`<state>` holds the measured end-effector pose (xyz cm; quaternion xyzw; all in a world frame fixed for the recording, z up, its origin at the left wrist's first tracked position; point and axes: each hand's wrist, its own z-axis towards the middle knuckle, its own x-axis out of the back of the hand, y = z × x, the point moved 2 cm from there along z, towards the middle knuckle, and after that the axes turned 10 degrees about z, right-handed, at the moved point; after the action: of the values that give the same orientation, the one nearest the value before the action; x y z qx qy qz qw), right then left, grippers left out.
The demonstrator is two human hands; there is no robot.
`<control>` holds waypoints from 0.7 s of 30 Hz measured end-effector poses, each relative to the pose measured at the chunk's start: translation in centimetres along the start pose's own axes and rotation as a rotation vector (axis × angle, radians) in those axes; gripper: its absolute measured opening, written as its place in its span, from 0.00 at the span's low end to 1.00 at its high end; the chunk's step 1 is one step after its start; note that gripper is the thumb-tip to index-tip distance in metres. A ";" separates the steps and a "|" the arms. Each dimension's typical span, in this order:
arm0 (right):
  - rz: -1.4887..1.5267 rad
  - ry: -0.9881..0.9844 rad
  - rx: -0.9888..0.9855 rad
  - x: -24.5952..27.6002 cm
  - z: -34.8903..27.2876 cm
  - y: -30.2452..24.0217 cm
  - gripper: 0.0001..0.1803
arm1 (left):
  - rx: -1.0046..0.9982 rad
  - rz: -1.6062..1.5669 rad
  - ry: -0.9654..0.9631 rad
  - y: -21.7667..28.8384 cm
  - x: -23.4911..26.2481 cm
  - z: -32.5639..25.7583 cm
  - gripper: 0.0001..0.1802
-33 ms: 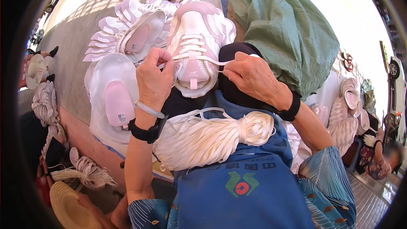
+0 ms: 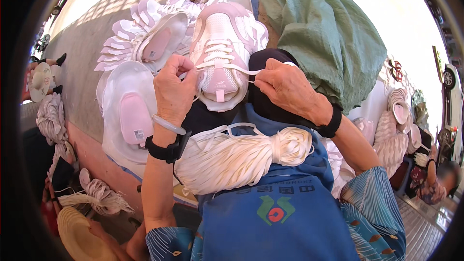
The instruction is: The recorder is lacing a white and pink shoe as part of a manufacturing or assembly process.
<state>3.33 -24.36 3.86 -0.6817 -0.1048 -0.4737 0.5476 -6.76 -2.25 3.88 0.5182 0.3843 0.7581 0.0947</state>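
Observation:
A pink and white sneaker upper (image 2: 227,34) lies in front of me near my dark-clothed knee, its pull tab (image 2: 220,95) toward me. White lacing crosses its middle in several rows. My left hand (image 2: 175,87) pinches one part of the white shoelace (image 2: 241,70) at the upper's left side. On the right, my right hand (image 2: 290,87) is closed on the other part, drawn out straight from the eyelets. The lace tips are hidden in my fingers. A thick bundle of cream shoelaces (image 2: 232,159) rests across my lap on a blue apron (image 2: 275,237).
Left of the upper lie a sneaker upper with a pink insole (image 2: 133,116) and a fanned stack of uppers (image 2: 140,29). A green cloth sack (image 2: 328,34) stands at the far right. People with straw hats (image 2: 79,232) sit at the left; another person (image 2: 435,179) is at the right.
My left hand has shifted very slightly to the left. My right hand and the upper look nearly the same.

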 end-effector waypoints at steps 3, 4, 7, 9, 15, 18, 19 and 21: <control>-0.015 0.021 0.048 -0.9 0.2 0.5 0.06 | 0.145 -0.120 -0.060 -0.5 0.2 0.2 0.04; -0.003 0.003 0.055 -1.2 0.3 0.4 0.06 | 0.089 -0.045 -0.035 -0.1 0.2 0.1 0.04; -0.048 -0.042 0.059 -1.5 0.5 0.2 0.06 | 0.040 0.030 -0.015 0.2 0.2 0.2 0.04; -0.107 -0.070 0.057 -1.4 0.6 0.2 0.06 | 0.048 0.029 -0.019 0.1 0.3 0.3 0.04; -0.150 -0.106 0.088 -0.9 -0.1 0.0 0.05 | 0.082 -0.015 -0.087 -0.1 0.5 0.7 0.04; -0.198 -0.069 0.092 -1.5 0.1 0.2 0.04 | 0.114 -0.009 -0.124 0.1 0.5 0.8 0.04; -0.100 0.004 0.091 -1.3 0.4 0.0 0.05 | 0.069 0.037 -0.100 0.3 0.3 0.7 0.05; -0.004 0.080 0.088 -1.3 0.9 -0.2 0.05 | 0.021 0.081 -0.078 0.5 0.1 0.7 0.05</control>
<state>3.01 -22.99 3.04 -0.6374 -0.1049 -0.4964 0.5800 -6.02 -2.21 4.41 0.5633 0.3670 0.7366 0.0736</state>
